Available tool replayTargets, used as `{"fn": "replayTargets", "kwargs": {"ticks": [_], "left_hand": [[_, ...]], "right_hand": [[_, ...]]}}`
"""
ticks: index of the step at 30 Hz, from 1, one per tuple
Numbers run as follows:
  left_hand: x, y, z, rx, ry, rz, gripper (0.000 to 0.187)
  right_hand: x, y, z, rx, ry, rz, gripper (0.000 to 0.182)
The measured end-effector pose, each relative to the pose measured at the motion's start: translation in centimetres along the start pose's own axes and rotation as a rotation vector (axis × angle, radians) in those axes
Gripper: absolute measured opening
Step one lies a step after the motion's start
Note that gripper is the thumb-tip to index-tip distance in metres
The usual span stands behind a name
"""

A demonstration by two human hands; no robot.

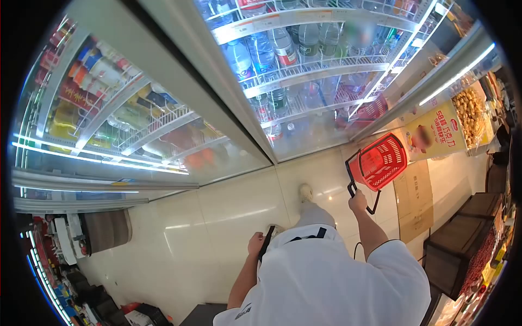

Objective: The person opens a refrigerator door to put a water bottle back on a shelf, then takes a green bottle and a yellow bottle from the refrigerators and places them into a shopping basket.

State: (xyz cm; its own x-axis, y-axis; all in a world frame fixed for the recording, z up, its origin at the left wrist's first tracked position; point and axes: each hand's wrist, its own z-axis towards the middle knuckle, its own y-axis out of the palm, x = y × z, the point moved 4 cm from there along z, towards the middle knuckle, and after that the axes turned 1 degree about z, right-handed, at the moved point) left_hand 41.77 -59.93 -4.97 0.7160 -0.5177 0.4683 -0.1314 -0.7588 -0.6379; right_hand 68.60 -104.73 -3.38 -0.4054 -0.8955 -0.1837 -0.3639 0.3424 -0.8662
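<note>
My right hand is closed around the black handle of a red plastic shopping basket, which hangs tilted at my front right, with something reddish in it. On the other side, at my waist, my left hand is closed at a slim, flat black object; its kind does not show. Ahead of me stands a glass-fronted drinks fridge, its shelves lined with bottles.
A second fridge section with drinks stands at the left. Flattened cardboard lies on the tiled floor at the right, below a yellow-fronted snack display. Dark brown display boxes flank my right side.
</note>
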Motion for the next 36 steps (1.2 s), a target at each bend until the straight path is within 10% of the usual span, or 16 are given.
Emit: {"fn": "replayTargets", "kwargs": {"ticks": [22,33,36], "left_hand": [[-29.7,2.3,-11.0,0.04,-0.196,-0.135,0.035],[-24.1,1.5,-11.6,0.024,-0.184,0.024,0.031],[-23.2,1.8,-11.1,0.061,0.098,0.047,0.035]], "right_hand": [[-4.8,9.5,-19.4,0.073,-0.066,0.141,0.04],[-1.9,7.1,-20.8,0.143,-0.134,0.115,0.041],[-2.0,6.4,-21.0,0.114,-0.154,0.107,0.041]]}}
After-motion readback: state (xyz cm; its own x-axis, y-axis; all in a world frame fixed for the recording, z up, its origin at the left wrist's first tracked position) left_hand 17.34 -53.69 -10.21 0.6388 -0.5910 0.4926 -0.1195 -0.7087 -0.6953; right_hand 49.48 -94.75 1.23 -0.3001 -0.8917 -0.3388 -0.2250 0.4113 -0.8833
